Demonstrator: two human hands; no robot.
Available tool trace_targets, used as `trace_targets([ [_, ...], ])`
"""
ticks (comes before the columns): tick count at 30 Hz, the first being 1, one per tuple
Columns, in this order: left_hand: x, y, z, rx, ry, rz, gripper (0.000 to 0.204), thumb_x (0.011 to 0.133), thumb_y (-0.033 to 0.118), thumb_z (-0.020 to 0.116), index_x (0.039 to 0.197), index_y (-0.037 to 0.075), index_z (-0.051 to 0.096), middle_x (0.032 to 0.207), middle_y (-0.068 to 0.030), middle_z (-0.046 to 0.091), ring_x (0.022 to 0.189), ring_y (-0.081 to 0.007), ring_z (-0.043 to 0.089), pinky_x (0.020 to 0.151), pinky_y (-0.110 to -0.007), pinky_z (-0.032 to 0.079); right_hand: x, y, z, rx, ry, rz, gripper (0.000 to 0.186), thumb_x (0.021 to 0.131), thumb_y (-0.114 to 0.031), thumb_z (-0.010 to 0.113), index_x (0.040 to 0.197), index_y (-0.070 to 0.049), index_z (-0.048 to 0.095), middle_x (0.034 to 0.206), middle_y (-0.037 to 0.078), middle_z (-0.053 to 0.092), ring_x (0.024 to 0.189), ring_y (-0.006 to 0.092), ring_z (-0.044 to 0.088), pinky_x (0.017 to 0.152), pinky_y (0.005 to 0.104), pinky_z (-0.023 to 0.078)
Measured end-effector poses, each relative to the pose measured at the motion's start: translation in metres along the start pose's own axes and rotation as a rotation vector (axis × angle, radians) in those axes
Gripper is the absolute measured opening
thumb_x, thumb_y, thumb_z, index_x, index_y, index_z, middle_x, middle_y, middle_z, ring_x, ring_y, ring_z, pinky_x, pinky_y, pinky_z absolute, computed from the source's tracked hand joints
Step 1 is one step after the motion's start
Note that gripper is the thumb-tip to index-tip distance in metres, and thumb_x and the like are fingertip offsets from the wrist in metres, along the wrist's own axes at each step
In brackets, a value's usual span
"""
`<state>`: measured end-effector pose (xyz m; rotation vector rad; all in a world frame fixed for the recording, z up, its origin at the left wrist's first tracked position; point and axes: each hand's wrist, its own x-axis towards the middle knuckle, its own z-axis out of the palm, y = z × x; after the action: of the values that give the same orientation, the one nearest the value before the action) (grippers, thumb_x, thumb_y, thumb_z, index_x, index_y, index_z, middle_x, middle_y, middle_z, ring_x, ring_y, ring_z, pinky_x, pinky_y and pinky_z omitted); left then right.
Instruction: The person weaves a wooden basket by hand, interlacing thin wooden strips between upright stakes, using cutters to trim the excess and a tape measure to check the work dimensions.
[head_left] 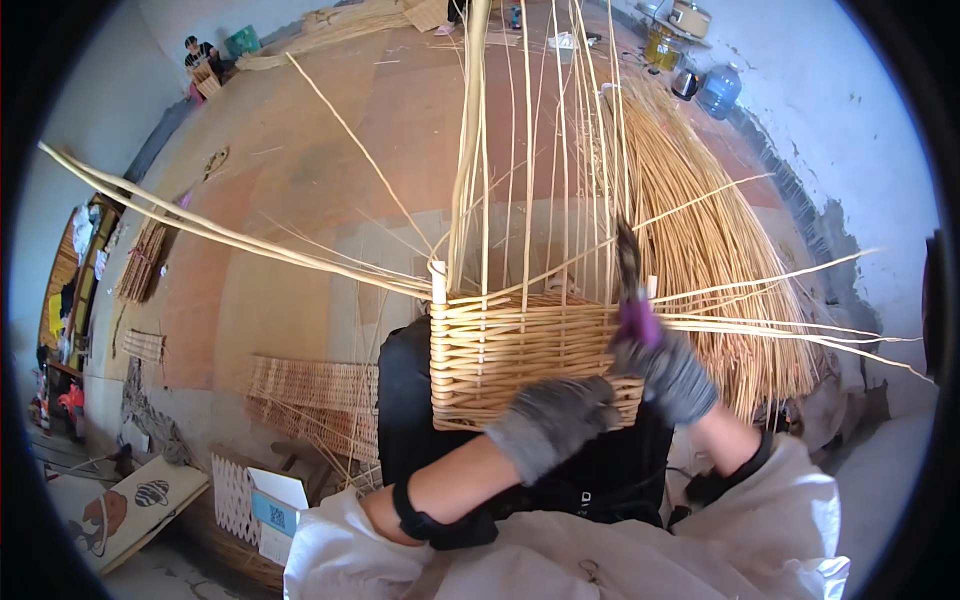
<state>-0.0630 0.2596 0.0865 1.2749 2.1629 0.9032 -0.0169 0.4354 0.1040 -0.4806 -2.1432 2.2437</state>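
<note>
Honey-pale wicker basket [520, 350], tightly rowed — left hand [558, 415], grip unclear; right hand [668, 375] around purple-handled tool [641, 322].

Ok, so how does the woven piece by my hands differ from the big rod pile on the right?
The woven piece is interlaced in tight rows, while the rod pile is loose and unwoven. The rod pile lies on the floor; the woven piece is raised above it. The rod pile is also longer than the woven piece. Both are slender, straw-coloured rods.
</note>
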Motion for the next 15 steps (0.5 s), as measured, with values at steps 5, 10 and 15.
trace_targets([
  [5,-0.009,-0.067,-0.025,0.432,0.718,-0.104,0.036,0.070,0.030,0.074,0.098,0.009,0.067,0.096,-0.0120,0.062,0.091,-0.0298,0.058,0.084,-0.040,0.046,0.059,-0.063,-0.042,-1.700,-0.208,-0.515,0.057,0.070,-0.028,0.075,0.118,-0.005,0.056,0.095,0.014,0.064,0.091,0.0306,0.062,0.079,0.0395,0.049],
  [10,0.002,-0.088,-0.004,0.627,0.786,-0.165,0.051,0.067,0.046,0.071,0.104,0.012,0.066,0.104,-0.0080,0.057,0.101,-0.0281,0.053,0.096,-0.050,0.034,0.099,-0.094,0.001,-2.113,-0.466,-0.571,0.052,0.067,-0.030,0.075,0.113,-0.009,0.061,0.088,0.010,0.063,0.086,0.0261,0.063,0.074,0.0383,0.049],
  [15,0.004,-0.093,0.003,0.626,0.814,-0.142,0.050,0.068,0.049,0.069,0.103,0.012,0.066,0.105,-0.0077,0.055,0.106,-0.0282,0.049,0.102,-0.052,0.026,0.139,-0.105,0.019,-2.084,-0.745,-0.623,0.044,0.068,-0.029,0.075,0.108,-0.013,0.065,0.087,0.007,0.063,0.086,0.0253,0.064,0.072,0.0378,0.051],
])
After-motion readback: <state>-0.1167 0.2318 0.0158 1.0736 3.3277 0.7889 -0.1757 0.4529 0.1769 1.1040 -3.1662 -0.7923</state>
